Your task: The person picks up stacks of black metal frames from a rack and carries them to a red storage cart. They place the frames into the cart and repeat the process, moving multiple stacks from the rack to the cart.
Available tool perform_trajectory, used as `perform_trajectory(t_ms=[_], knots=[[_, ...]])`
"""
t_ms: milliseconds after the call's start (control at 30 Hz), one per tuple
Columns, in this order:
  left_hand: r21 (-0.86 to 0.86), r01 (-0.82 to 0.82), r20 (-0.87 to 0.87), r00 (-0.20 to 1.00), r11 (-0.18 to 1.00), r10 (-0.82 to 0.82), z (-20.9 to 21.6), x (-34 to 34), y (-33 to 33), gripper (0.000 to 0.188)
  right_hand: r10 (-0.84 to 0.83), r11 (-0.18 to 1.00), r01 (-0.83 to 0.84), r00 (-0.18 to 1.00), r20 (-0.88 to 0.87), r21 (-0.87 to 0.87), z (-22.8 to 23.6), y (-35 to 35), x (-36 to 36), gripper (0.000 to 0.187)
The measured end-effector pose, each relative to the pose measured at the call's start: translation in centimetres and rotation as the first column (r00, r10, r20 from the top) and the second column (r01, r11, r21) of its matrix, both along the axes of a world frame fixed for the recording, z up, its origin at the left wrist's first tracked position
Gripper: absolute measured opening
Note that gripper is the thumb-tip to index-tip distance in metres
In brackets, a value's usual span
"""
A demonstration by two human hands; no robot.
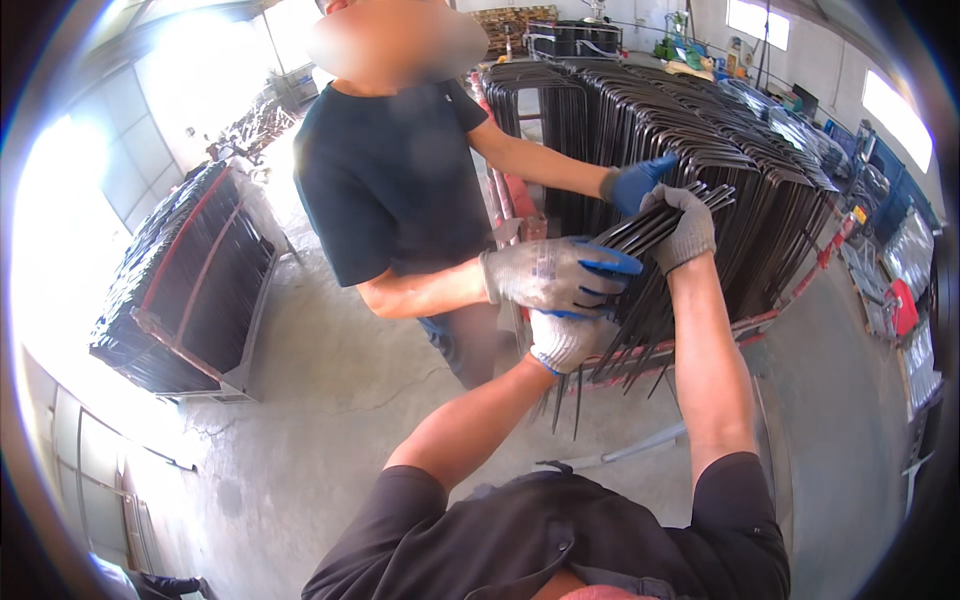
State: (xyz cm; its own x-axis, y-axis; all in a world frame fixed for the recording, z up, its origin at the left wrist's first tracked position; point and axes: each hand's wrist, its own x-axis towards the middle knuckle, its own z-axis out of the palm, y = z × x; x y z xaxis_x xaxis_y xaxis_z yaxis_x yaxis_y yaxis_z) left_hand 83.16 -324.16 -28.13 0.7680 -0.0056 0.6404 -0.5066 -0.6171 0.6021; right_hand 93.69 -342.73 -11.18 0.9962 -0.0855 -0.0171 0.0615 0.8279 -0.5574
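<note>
A bundle of thin black metal rods [640,236] is held at a slant in front of me. My right hand [690,228], in a grey knit glove, is wrapped round its upper end, where several rod tips stick out. Lower down, my left hand [570,340], in a whitish glove, closes against the bundle; its fingers are mostly hidden. A co-worker's grey and blue gloved hand [555,275] lies just above my left hand, against the rods. The co-worker's other hand, in a blue glove [640,184], is beside the upper end. More rods hang below, their lower ends spread apart.
Behind the bundle, a red-framed rack [775,312] carries rows of bent black rods [660,115]. The co-worker [400,180] stands across from me on the left. Another loaded rack [190,290] stands far left on the concrete floor [320,440]. A red object [903,307] lies at right.
</note>
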Motion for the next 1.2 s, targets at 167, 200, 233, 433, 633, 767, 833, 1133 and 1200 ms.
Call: perform_trajectory(t_ms=[167,200,233,433,633,767,833,1133,1200], knots=[[-0.574,0.311,0.191,0.950,0.758,-0.246,-4.8,5.5,1.6,0.051,0.184,0.979,-0.188,0.982,0.047,0.080,0.7,1.9,2.6,0.013],[-0.448,0.215,0.169,0.974,0.868,-0.154,-3.8,5.7,1.0,0.046,0.225,0.969,-0.233,0.969,0.097,0.081,2.1,2.5,1.5,0.013],[-0.266,0.065,0.119,0.992,0.962,-0.034,-1.0,4.4,-0.3,0.042,0.209,0.973,-0.218,0.971,0.115,0.074,3.1,1.7,-1.1,0.014],[-0.147,-0.066,-0.303,0.953,0.987,0.019,5.4,-2.4,1.5,0.018,0.115,0.892,-0.019,0.976,0.186,-0.451,-0.7,7.5,-8.9,0.026],[0.594,-0.485,0.647,0.762,0.641,-0.022,1.3,7.1,12.9,0.033,-0.578,0.221,0.482,0.765,0.284,-0.848,-6.7,-3.4,-33.0,0.075],[-0.197,0.186,0.168,0.974,0.963,-0.154,7.6,3.5,7.0,0.030,-0.988,-0.110,0.387,0.056,0.143,-0.915,-2.6,-17.4,-58.3,0.054],[-0.549,0.186,0.076,0.982,0.815,-0.173,6.7,1.3,2.9,0.024,-0.980,-0.091,0.361,-0.200,0.019,-0.928,-2.2,-21.7,-75.6,0.034],[-0.544,0.650,-0.434,0.324,0.531,-0.841,-7.1,-20.5,-8.2,0.037,-0.755,0.029,-0.204,-0.647,0.112,-0.979,-5.6,-19.0,-101.9,0.047],[-0.661,0.657,-0.532,-0.069,0.363,-0.844,-8.3,-26.4,-9.8,0.037,-0.756,0.005,-0.442,-0.588,0.286,-0.897,-7.7,-19.3,-102.9,0.060]])
